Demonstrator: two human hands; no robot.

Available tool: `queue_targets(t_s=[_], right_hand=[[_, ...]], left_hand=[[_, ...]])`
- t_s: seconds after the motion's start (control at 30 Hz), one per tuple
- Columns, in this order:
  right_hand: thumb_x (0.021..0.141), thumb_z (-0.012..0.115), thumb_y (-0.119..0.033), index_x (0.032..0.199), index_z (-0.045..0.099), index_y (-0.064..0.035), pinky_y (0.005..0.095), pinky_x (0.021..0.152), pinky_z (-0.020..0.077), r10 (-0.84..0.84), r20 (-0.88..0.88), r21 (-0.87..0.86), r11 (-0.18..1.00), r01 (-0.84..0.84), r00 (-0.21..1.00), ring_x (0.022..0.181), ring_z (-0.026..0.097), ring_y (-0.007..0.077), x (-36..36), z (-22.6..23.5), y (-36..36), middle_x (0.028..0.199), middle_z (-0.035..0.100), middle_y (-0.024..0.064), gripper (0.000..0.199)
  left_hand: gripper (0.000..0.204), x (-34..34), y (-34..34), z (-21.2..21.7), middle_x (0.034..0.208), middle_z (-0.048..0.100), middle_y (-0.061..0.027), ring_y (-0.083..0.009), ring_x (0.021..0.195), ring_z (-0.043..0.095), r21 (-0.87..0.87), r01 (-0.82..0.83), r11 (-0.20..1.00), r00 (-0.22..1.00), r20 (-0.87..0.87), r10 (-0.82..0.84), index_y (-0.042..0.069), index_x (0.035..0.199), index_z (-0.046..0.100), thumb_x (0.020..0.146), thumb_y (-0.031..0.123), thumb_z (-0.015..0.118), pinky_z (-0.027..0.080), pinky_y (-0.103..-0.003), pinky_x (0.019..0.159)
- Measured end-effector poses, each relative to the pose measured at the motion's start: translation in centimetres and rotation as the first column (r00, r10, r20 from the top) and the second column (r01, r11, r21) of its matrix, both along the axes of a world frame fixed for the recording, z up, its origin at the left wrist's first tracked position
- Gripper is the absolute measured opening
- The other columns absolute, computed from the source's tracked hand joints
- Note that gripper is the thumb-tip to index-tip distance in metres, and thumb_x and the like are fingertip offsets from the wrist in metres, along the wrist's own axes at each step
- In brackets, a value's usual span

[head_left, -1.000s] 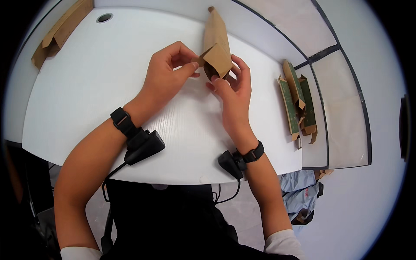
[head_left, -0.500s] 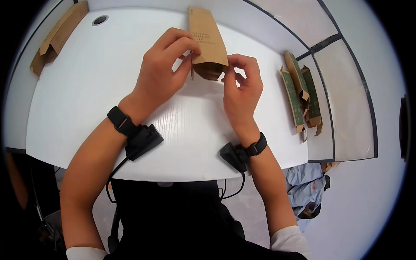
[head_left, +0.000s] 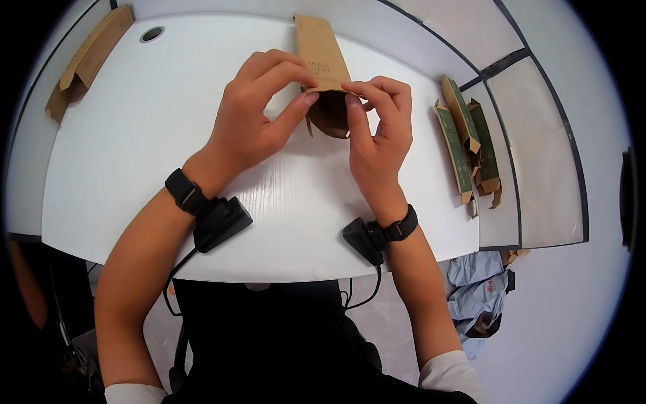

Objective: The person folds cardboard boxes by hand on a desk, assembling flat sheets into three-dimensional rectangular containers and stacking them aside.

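Observation:
A long brown cardboard box [head_left: 321, 54] lies on the white table with its near end open toward me, the inside dark. My left hand [head_left: 259, 104] pinches the top edge of that opening at its left, thumb under and fingers above. At the right of the same edge, my right hand [head_left: 382, 124] grips the cardboard between thumb and index finger. A narrow side flap hangs down at the left of the opening. Whether anything lies deep inside the box cannot be made out.
Another brown cardboard box [head_left: 94, 57], its near end open, lies along the left partition. Several green-and-brown cartons [head_left: 464, 141] lean together by the right partition. A round cable hole [head_left: 152, 34] sits at the table's far left. Grey plastic bags [head_left: 476, 289] lie below the table at right.
Both hands have shifted onto the top edge of the box's opening, and my right thumb now presses at its underside. The opening has tipped up and shows more of the inside.

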State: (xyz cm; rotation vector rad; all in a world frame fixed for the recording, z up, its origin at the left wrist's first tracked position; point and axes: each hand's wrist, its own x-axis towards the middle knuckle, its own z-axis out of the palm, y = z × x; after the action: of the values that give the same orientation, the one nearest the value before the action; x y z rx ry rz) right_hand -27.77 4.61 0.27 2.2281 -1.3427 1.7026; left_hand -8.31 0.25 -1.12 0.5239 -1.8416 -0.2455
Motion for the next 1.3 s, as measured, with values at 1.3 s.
queue_targets(t_s=[1.3], right_hand=[[0.098, 0.062, -0.008, 0.103, 0.065, -0.0009, 0.0282, 0.084, 0.0471, 0.216, 0.440, 0.370, 0.841, -0.395, 0.872, 0.089, 0.057, 0.0124, -0.1, -0.3, 0.1, 0.097, 0.064, 0.0021, 0.009]], left_hand=[[0.015, -0.7, 0.4, -0.9, 0.102, 0.062, -0.0060, -0.0222, 0.101, 0.053, 0.379, 0.125, 0.917, 0.991, -0.088, -0.098, 0.005, 0.109, 0.062, 0.101, 0.018, 0.058, 0.044, -0.035, 0.093]])
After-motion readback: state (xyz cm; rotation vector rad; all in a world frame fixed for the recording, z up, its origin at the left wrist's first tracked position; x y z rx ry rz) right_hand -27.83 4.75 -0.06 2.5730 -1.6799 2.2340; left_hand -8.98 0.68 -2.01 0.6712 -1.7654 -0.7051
